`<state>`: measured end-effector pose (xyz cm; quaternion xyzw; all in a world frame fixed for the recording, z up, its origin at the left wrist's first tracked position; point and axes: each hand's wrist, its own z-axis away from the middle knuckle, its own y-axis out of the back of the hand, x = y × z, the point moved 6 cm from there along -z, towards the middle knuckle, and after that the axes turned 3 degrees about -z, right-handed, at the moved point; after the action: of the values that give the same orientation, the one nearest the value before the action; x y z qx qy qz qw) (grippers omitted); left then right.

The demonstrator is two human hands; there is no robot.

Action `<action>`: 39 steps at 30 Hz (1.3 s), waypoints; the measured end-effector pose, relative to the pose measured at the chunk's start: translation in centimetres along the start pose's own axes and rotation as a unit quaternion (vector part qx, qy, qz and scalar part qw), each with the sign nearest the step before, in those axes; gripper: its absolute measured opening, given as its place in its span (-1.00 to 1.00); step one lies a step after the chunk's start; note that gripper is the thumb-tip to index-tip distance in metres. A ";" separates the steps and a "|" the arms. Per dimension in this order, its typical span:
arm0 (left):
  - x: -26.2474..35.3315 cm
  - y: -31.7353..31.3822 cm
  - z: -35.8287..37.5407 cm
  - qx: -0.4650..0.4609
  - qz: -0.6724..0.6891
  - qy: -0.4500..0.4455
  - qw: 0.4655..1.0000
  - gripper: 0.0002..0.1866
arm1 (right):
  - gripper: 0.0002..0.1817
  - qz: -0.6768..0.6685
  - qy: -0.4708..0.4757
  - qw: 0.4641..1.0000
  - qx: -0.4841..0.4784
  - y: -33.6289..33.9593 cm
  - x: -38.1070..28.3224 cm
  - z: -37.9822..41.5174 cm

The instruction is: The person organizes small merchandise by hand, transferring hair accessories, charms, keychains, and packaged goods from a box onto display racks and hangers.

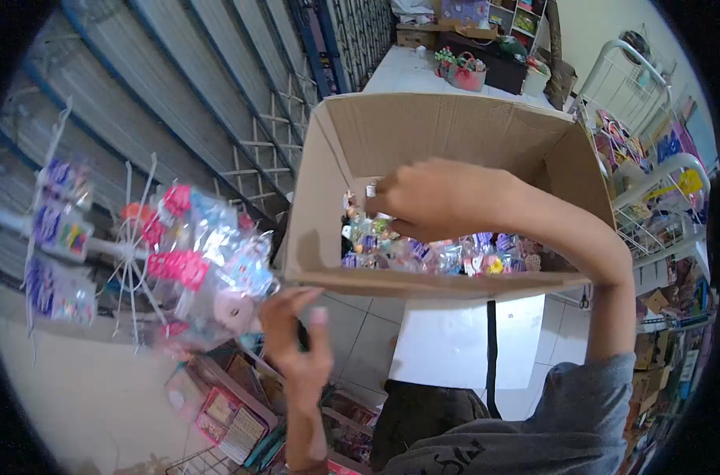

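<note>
A large open cardboard box [455, 131] holds many small items in clear plastic packets [447, 257]. My right hand [423, 198] is over the inside of the box, above the packets, its fingers curled downward at the left; what they hold, if anything, is hidden. Outside the box, at its front left corner, my left hand [297, 340] is raised with thumb and fingers apart. Just beyond it, a bunch of pink and clear packaged items [210, 261] hangs on a white wire rack [126, 252]. I see nothing held in my left hand.
More packets [59, 222] hang at the rack's far left. Below are a pink case [225, 416] and other goods. A white board [455, 340] lies in front of the box. White wire shelving [637, 190] with goods stands at the right, and a metal folding gate [186, 87] behind.
</note>
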<state>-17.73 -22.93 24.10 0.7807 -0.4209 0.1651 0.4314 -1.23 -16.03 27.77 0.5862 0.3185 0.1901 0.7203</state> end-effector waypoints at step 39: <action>-3.9 -8.9 2.6 -0.075 -0.175 0.048 0.980 -0.69 | -0.53 0.029 -0.059 0.938 -0.341 -22.3 17.4 -4.1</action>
<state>-13.23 -20.61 15.38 0.7989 -0.2674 0.0923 0.5308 6.38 -7.19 1.71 0.3244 0.1745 0.2729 0.8887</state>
